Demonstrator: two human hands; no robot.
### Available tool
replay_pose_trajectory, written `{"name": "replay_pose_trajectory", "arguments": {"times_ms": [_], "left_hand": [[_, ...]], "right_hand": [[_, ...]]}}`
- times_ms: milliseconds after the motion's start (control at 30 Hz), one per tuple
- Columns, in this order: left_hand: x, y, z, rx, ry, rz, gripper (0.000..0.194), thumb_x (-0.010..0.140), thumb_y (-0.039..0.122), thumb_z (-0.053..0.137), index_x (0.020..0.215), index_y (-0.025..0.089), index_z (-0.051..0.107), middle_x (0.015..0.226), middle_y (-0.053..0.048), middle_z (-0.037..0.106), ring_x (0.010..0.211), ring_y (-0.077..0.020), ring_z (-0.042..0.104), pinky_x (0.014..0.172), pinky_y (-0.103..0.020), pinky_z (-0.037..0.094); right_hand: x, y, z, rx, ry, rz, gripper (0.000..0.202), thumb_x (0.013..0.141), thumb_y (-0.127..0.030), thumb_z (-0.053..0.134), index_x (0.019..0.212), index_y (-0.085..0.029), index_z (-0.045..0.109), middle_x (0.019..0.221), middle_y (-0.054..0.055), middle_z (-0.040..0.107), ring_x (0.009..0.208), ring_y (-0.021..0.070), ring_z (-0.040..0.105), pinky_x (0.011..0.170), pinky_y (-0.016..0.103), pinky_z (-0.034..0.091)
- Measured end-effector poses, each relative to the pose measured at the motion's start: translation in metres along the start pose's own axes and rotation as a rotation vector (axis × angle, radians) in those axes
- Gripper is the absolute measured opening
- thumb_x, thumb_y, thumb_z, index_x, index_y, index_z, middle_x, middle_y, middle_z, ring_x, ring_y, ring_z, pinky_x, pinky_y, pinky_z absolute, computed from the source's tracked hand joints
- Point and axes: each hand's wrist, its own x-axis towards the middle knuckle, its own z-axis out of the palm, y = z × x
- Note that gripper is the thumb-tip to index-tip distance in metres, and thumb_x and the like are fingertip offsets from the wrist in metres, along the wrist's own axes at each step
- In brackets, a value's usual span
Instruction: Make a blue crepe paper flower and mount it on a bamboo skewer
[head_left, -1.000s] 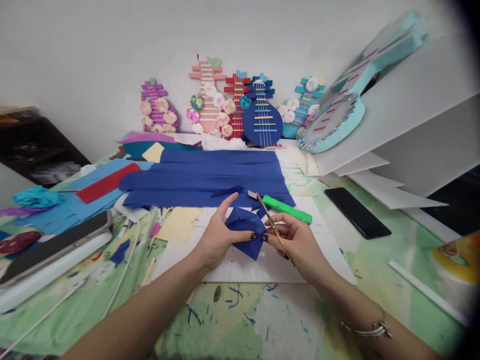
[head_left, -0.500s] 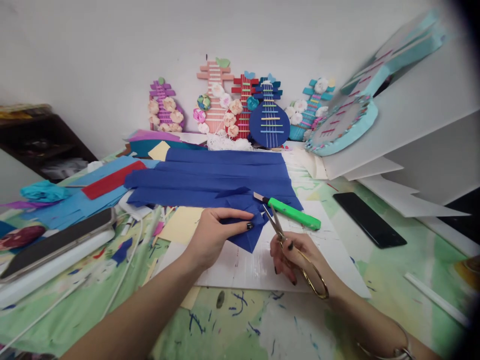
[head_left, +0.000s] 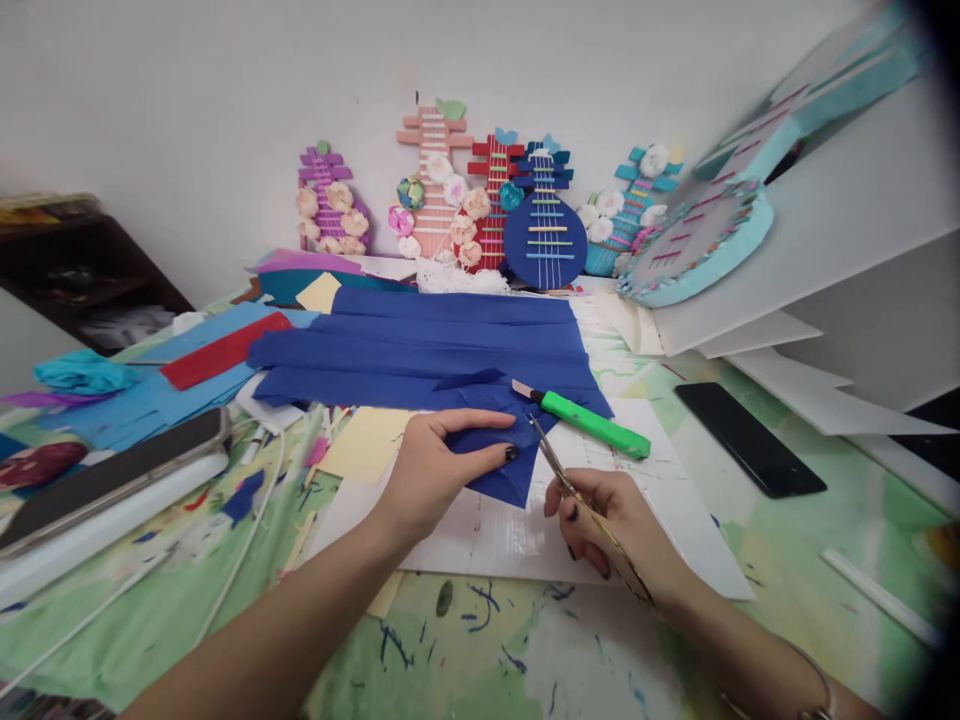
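Note:
Between thumb and fingers, my left hand (head_left: 442, 465) pinches a small dark blue paper piece (head_left: 506, 478) over a white board (head_left: 487, 545). To its right, my right hand (head_left: 611, 520) holds gold-handled scissors (head_left: 559, 470). Their blades look nearly closed, with the tips by the right edge of the blue piece. A green cutter (head_left: 596, 425) with its blade out lies just beyond the scissors. Behind both hands, large blue paper sheets (head_left: 450, 345) are spread out.
Small decorated lutes, among them a dark blue one (head_left: 546, 245), stand by the wall. A black phone (head_left: 750, 438) lies at right, beside white boards (head_left: 810, 270). Another phone (head_left: 112, 480), a cable and a red strip (head_left: 225, 350) are at left.
The scissor blades have closed from their open spread. The paper's lower corner sits slightly further right, and the whole view has shifted a little.

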Motion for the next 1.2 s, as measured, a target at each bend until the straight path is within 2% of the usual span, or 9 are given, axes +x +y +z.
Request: {"name": "replay_pose_trajectory", "arguments": {"times_ms": [367,700,1200], "left_hand": [[0.0010,-0.0025,-0.0001,0.054,0.016,0.035,0.023,0.064,0.022,0.076,0.088,0.020,0.075,0.090,-0.005,0.072,0.082,-0.0208,0.066,0.076,-0.031,0.054],[0.0009,-0.0028,-0.0004,0.049,0.013,0.028,0.023,0.065,0.024,0.076,0.088,0.021,0.075,0.090,-0.004,0.072,0.083,-0.0204,0.066,0.076,-0.031,0.054],[0.0013,-0.0033,-0.0004,0.057,0.012,0.029,0.023,0.065,0.024,0.076,0.088,0.021,0.075,0.090,-0.004,0.072,0.083,-0.0200,0.066,0.076,-0.030,0.053]], "right_hand": [[0.0004,0.0020,0.0008,0.039,0.010,0.026,0.044,0.071,-0.060,0.062,0.067,-0.016,0.055,0.040,-0.005,0.046,0.028,0.0039,0.029,0.030,0.018,0.021],[0.0021,0.0028,0.0012,0.050,0.025,0.045,0.036,0.072,-0.051,0.066,0.064,-0.017,0.055,0.037,-0.006,0.045,0.026,0.0039,0.029,0.030,0.018,0.022],[0.0022,0.0025,0.0017,0.051,0.033,0.059,0.037,0.070,-0.050,0.068,0.062,-0.017,0.054,0.036,-0.005,0.046,0.025,0.0040,0.029,0.029,0.018,0.019]]}}
